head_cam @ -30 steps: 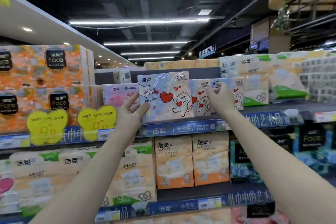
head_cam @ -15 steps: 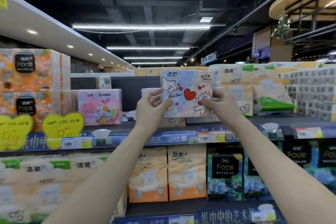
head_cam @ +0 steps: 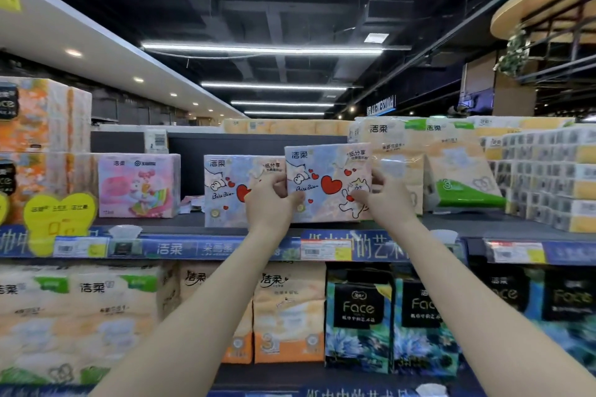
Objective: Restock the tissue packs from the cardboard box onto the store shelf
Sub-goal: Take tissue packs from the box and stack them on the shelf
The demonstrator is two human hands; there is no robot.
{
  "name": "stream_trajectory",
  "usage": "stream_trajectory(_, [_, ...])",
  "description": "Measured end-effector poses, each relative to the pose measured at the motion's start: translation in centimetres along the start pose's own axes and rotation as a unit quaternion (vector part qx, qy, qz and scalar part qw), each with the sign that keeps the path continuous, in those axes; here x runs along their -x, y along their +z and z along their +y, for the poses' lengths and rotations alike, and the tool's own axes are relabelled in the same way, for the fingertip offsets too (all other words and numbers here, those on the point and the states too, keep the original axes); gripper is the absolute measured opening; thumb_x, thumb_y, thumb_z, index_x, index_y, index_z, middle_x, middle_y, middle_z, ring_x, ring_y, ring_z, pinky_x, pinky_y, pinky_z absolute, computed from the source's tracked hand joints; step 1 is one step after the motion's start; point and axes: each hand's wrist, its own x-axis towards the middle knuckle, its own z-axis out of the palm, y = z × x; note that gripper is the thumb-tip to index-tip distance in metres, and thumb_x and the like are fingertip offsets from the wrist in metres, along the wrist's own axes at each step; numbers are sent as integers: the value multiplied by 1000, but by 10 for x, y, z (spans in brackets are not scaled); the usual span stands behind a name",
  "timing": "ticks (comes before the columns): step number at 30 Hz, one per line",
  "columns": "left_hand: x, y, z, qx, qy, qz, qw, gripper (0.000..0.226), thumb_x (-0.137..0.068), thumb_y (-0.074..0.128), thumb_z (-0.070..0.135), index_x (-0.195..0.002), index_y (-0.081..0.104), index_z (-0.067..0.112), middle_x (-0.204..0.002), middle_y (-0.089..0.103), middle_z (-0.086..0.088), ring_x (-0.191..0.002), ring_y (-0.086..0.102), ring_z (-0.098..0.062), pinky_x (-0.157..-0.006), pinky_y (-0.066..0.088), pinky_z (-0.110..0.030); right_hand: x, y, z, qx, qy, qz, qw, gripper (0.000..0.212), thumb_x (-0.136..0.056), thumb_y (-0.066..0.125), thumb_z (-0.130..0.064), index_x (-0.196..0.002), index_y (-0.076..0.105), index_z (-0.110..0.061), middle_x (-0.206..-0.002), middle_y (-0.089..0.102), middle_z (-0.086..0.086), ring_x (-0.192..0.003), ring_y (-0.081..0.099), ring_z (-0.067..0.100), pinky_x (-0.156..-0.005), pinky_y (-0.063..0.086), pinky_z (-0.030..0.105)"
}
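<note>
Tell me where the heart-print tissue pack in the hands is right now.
The heart-print tissue pack is centre-right in the head view, held by both hands at the upper shelf, between a matching pack on its left and orange-and-green packs on its right.

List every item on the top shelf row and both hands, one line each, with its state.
Held heart pack: upright, gripped at both sides, at the shelf.
Second heart pack: standing on the shelf, left of it.
Pink pack: standing, untouched.
Green-cornered pack: leaning.
Left hand: gripping.
Right hand: gripping.
</note>
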Motion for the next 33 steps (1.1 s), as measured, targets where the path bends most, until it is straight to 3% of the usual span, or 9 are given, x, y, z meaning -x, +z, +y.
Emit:
stream_trajectory(3, [5,8,-3,-41,-12,15,999,26,-84,82,20,-108,72,24,-78,52,25,-72,51,3,-56,33,-5,-2,8,13,67,2,-33,997,40,-90,77,-14,-128,67,-16,-118,75,3,-93,67,15,-67,49,22])
stream_trajectory(7, [4,13,-8,-116,-30,41,992,38,-81,85,36,-111,64,27,-103,62,7,-92,57,-17,-70,39,-29,-2,13,21,85,-7,-32,996,38,-91,76,-18,-128,67,-17,-116,75,2,-93,64,14,-77,46,26])
stream_trajectory(11, [-4,9,-16,-143,-82,51,985,68,-67,89,58,-115,52,27,-111,60,2,-99,59,-22,-76,49,-39,-2,15,21,84,-9,-26,996,38,-91,76,-17,-128,66,-18,-117,75,1,-100,67,17,-86,52,30])
stream_trajectory(14, [-5,6,-24,-144,-66,45,986,72,-64,87,65,-116,52,30,-113,60,2,-104,59,-23,-83,53,-44,-2,16,20,95,3,-30,995,42,-90,76,-19,-129,64,-20,-117,75,0,-108,69,22,-96,55,40])
stream_trajectory(19, [-5,-16,-41,-130,15,123,984,61,-74,81,61,-117,56,26,-115,55,2,-109,54,-19,-91,50,-40,-3,12,12,76,39,-32,996,70,-88,79,-36,-146,47,-15,-124,62,-3,-107,59,16,-90,47,31])
stream_trajectory(23, [-19,-41,-52,-196,-33,207,958,81,-78,73,66,-133,48,12,-131,51,-12,-122,45,-30,-104,42,-45,-5,14,5,29,51,-39,998,89,-81,85,-44,-151,37,-17,-124,53,-8,-107,49,12,-90,41,29])
stream_trajectory(26, [-29,-49,-63,-207,-80,154,963,97,-79,68,71,-144,39,6,-138,50,-16,-128,47,-35,-106,44,-51,-8,23,4,54,58,-50,996,85,-77,87,-45,-145,43,-20,-129,60,-8,-107,57,16,-90,46,32])
stream_trajectory(30, [-37,-57,-71,-94,-75,62,991,72,-79,76,60,-128,44,17,-119,60,-3,-107,62,-26,-85,55,-44,-10,33,9,69,67,-16,995,68,-82,85,-40,-137,51,-17,-127,65,1,-106,58,21,-93,48,35])
stream_trajectory(33, [-42,-66,-78,-63,-58,36,996,75,-75,83,56,-129,45,22,-119,62,2,-108,62,-21,-90,56,-45,-9,35,12,57,77,1,995,74,-81,85,-39,-141,49,-18,-133,66,3,-117,62,27,-101,50,40])
